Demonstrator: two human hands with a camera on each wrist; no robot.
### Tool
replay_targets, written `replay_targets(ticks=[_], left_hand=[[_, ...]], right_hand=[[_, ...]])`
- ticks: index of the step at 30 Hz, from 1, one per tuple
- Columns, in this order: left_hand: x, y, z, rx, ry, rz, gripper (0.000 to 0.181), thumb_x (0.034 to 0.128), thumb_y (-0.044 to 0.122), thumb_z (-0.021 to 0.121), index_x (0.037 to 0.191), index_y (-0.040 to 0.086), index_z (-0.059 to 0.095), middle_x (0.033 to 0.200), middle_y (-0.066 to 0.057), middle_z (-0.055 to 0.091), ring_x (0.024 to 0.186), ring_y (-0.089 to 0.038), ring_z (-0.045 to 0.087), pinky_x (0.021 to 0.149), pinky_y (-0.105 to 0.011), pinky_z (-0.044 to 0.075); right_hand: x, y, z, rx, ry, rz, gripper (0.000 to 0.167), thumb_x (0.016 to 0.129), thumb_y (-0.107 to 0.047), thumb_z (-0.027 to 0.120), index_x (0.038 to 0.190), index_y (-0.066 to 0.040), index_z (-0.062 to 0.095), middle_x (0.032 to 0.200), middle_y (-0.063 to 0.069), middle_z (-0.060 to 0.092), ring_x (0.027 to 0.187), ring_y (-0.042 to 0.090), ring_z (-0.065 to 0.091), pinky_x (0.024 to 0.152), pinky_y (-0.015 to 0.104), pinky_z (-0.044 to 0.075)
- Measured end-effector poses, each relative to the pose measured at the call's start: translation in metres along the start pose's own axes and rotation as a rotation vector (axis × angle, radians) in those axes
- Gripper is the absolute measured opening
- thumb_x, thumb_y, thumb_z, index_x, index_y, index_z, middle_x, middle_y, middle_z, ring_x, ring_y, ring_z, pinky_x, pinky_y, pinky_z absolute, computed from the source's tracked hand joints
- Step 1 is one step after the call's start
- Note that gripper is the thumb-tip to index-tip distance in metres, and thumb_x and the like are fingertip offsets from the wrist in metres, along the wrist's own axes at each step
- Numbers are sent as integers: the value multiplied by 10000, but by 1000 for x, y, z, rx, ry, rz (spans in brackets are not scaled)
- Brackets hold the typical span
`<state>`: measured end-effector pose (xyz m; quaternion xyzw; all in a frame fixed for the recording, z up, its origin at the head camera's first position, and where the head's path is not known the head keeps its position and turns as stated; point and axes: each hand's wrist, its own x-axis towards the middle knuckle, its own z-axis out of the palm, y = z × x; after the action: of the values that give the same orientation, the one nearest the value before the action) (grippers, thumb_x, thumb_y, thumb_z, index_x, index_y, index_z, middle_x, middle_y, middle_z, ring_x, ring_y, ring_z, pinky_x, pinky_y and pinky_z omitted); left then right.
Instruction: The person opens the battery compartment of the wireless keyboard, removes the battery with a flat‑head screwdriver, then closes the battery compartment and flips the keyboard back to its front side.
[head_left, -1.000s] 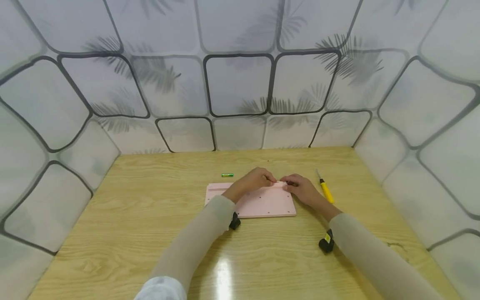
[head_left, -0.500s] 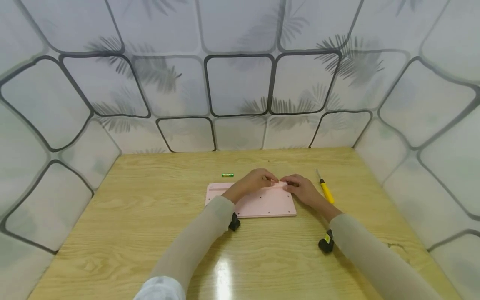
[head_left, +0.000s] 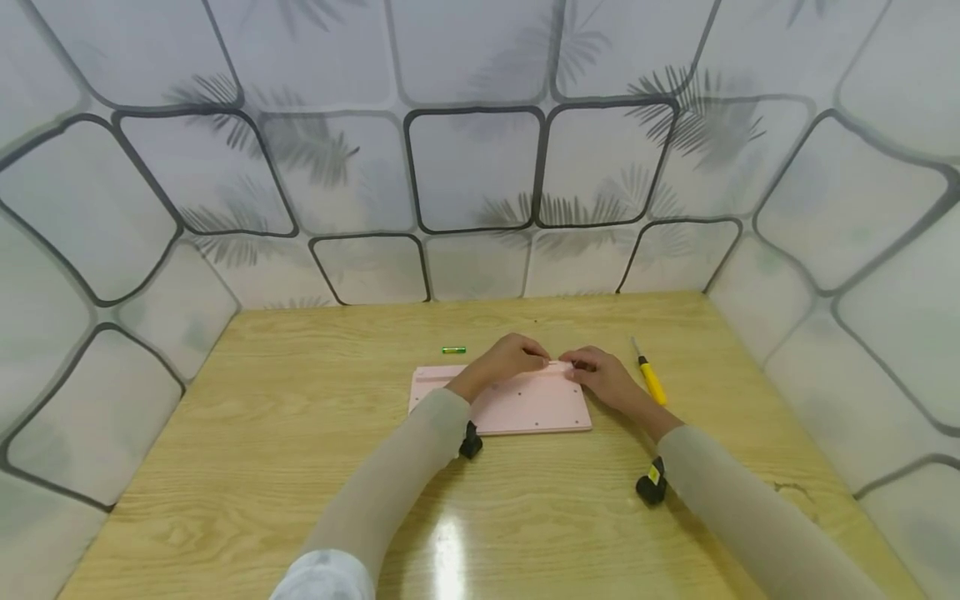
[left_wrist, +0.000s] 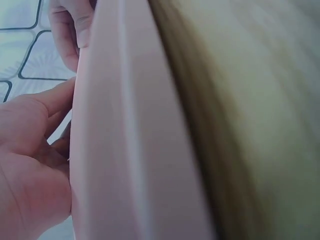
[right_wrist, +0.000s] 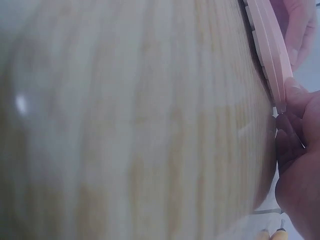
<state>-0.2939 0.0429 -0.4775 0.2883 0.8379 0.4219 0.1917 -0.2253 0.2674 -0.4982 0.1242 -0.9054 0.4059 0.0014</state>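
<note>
A pink keyboard (head_left: 532,408) lies face down on the table, its screw-dotted underside up; key edges show along its side in the right wrist view. My left hand (head_left: 510,358) reaches across it, fingertips touching the raised strip by its far edge, right of the middle. Whether those fingertips pinch something small is hidden. At the far right corner my right hand (head_left: 602,380) grips the keyboard, thumb on the underside and fingers round the edge. In the left wrist view the left hand (left_wrist: 30,155) touches the keyboard's surface, with the right hand (left_wrist: 72,30) beyond.
A green battery (head_left: 453,350) lies on the wooden table (head_left: 315,450) behind the keyboard's left part. To the right of the right hand is a yellow-handled screwdriver (head_left: 651,379). Patterned fabric walls (head_left: 480,175) enclose the table at the back and both sides.
The left fingertips have shifted slightly and sit lower against the strip at the keyboard's far edge. The right hand stays at the corner; battery and screwdriver have not moved.
</note>
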Motion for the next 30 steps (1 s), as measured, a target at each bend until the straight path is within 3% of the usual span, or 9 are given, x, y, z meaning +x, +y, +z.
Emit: replay_targets(ticks=[6,15,24,30], left_hand=[[1,1,3,12,18,8,196,1003,178,626,1109,92,766,1085,-54,734,902,-130,630,811,-285,513],[0,4,3,45,-24,4,249,985,280,668,1187,156,743,1116,-1,710,957,-135,624,838,-331,508],[4,10,10,296,-19,18,296,964,331,695,1234,212,714,1172,32,689,1019,-124,621,886,-326,506],[9,20,17,375,-15,31,325,966,338,694,1262,206,703,1193,7,686,1075,-150,630,906,-343,517]], right_hand=[[0,4,1,7,0,-2,306,1008,-180,631,1299,-95,672,1238,118,648,1025,247,574,922,424,469],[-1,1,0,24,1,51,316,1006,-172,636,1309,-86,652,1232,131,641,1004,253,578,908,411,475],[-3,8,-6,17,8,57,378,979,-246,680,1311,-68,650,1284,140,647,1124,297,615,991,490,488],[-4,9,-8,29,26,81,396,959,-280,702,1294,-73,667,1284,133,657,1151,304,621,1002,484,493]])
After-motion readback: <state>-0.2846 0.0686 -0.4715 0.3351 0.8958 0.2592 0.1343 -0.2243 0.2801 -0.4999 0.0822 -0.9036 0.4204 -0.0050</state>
